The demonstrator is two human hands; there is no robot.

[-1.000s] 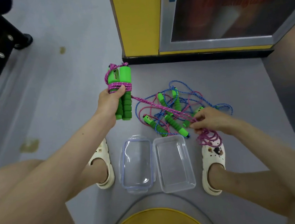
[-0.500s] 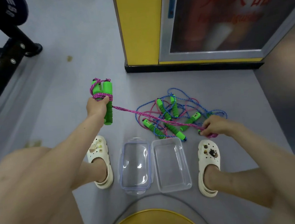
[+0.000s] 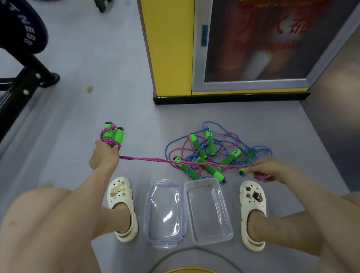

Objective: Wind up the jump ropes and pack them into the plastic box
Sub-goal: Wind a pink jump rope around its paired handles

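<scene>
My left hand (image 3: 104, 156) grips the two green handles (image 3: 114, 134) of a pink jump rope, with a few turns of rope wound round them. The pink rope (image 3: 176, 161) runs taut to my right hand (image 3: 267, 169), which pinches it over a small pink bunch. Behind the rope lies a tangled pile of blue and pink jump ropes (image 3: 210, 153) with several green handles. The clear plastic box (image 3: 208, 211) stands open on the floor between my feet, nothing in it. Its clear lid (image 3: 164, 213) lies just left of it.
My white clogs (image 3: 121, 205) (image 3: 252, 208) flank the box and lid. A yellow cabinet with a framed poster (image 3: 170, 51) stands beyond the ropes. Black gym equipment (image 3: 9, 81) fills the upper left. The floor is grey.
My left hand moved left and away with the wound handles. My right hand slid right, pulling the pink rope taut. The camera view rose and widened.
</scene>
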